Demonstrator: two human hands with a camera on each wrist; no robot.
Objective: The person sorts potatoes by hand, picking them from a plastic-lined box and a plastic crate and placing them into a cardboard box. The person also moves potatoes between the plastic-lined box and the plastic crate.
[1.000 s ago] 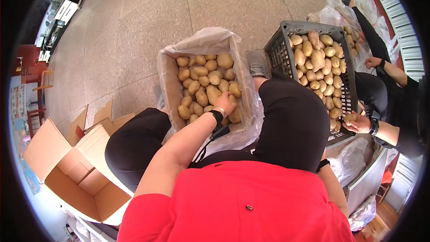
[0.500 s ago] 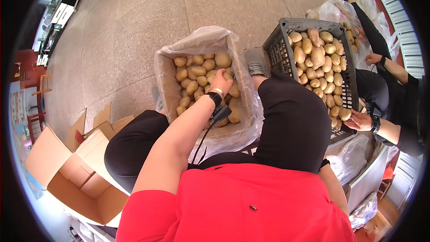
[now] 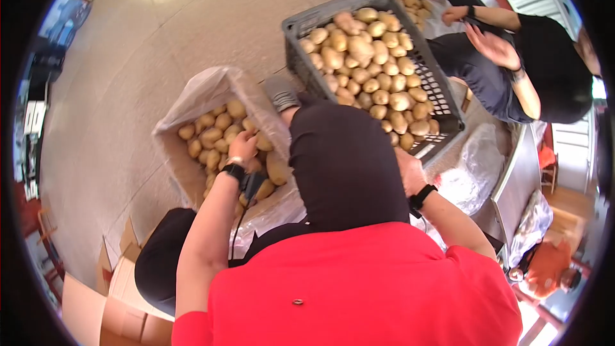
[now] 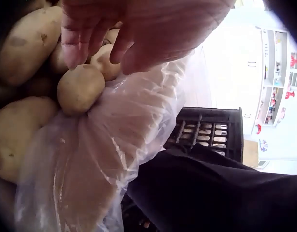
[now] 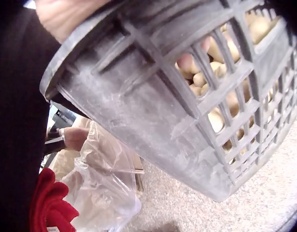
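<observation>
Though half-hidden, right hand [image 3: 412, 171] on crate [image 5: 139, 116].

Right hand [image 5: 66, 17] grips the crate [image 5: 143, 106] at its rim. Potatoes [image 5: 216, 121] show through slots beyond the grip; clear plastic [image 5: 105, 193] sits below it.

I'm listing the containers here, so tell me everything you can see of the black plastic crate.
The black crate looks like scuffed plastic, greyish up close, with a thick rim, a solid corner and slotted lattice walls. Its open top faces up, and potatoes heaped inside show through the slots. It is right of the plastic-lined box; the person's right hand grips its near rim. Whether it sits level I can't tell.
</observation>
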